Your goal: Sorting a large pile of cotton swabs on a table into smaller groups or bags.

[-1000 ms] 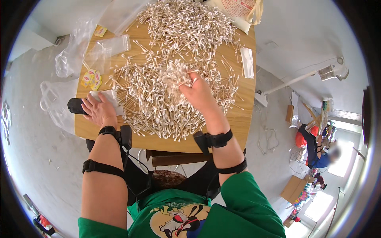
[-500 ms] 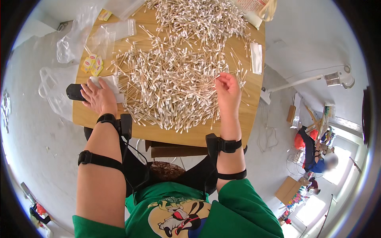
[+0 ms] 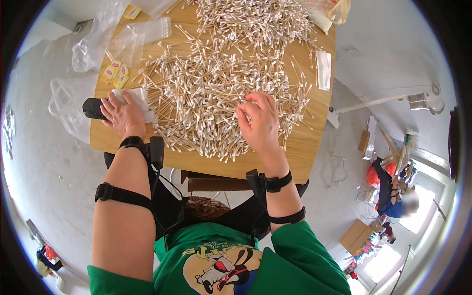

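Head view shows the right hand (image 3: 260,123) curled, fingertips pinched into the heap of cotton swabs (image 3: 221,83) that spreads across the middle of the wooden bench (image 3: 305,152). Meanwhile the left hand (image 3: 123,115) lies flat with fingers spread on a clear plastic packet (image 3: 140,101) near the bench's left edge, touching a black device (image 3: 93,108) there. Small yellow packets (image 3: 115,73) and empty clear bags (image 3: 142,34) lie toward the far left corner.

Head view: worn fisheye, looks steeply down, close over the square wooden table (image 3: 314,147).
Shared: single view only.
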Demonstrator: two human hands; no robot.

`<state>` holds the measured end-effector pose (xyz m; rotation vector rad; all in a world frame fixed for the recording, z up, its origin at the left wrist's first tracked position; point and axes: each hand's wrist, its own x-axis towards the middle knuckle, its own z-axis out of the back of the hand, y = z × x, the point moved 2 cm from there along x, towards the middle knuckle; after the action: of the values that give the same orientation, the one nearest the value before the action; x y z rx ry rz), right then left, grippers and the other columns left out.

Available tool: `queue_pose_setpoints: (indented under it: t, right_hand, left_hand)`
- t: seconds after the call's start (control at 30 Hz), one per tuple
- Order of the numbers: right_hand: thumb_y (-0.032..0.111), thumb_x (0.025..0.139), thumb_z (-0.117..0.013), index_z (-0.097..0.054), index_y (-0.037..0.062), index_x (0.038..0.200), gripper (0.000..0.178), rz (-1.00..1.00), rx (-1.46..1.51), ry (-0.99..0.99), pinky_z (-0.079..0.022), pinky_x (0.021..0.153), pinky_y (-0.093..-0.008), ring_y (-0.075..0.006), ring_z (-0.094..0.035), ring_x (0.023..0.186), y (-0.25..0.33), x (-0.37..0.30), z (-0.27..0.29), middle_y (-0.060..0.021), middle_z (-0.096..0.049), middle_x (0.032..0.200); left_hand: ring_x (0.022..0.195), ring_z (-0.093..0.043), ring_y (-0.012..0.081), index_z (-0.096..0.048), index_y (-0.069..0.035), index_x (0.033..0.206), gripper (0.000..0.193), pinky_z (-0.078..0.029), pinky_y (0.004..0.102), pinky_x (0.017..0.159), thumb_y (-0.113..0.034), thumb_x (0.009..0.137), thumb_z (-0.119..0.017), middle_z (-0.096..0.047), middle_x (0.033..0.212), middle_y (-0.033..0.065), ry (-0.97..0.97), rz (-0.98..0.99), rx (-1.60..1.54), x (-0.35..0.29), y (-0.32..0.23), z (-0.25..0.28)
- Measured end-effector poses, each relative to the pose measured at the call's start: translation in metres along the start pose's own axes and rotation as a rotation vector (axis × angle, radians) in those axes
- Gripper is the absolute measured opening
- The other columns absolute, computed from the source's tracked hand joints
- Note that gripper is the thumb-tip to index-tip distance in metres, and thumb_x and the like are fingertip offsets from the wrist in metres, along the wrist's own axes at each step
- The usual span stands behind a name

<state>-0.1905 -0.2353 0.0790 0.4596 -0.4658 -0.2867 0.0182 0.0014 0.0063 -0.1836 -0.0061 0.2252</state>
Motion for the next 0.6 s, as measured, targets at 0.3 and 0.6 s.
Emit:
queue_pose_setpoints:
  t: [0.3,0.6]
  right_hand:
    - [0.005,0.067,-0.069,-0.061,0.0079,0.073,0.01,-0.053,-0.052,-0.041,-0.043,0.076,-0.0378,-0.0259,-0.052,0.087,0.007,0.03,-0.012,-0.0049,-0.053,0.085]
    - [0.003,0.073,-0.066,-0.059,0.0069,0.081,0.011,-0.173,0.258,0.014,-0.045,0.072,-0.0341,-0.0245,-0.056,0.082,0.009,0.015,0.002,-0.006,-0.058,0.083]
  left_hand:
    - [0.138,-0.014,0.0231,-0.029,-0.017,0.14,0.057,-0.01,0.0459,0.11,-0.049,0.092,-0.028,-0.021,0.148,0.0067,-0.022,0.005,-0.022,0.001,0.0,-0.003]
    - [0.138,-0.014,0.023,-0.029,-0.017,0.14,0.057,-0.01,0.0456,0.11,-0.049,0.092,-0.028,-0.021,0.149,0.0067,-0.026,0.0,-0.004,0.001,0.0,-0.002]
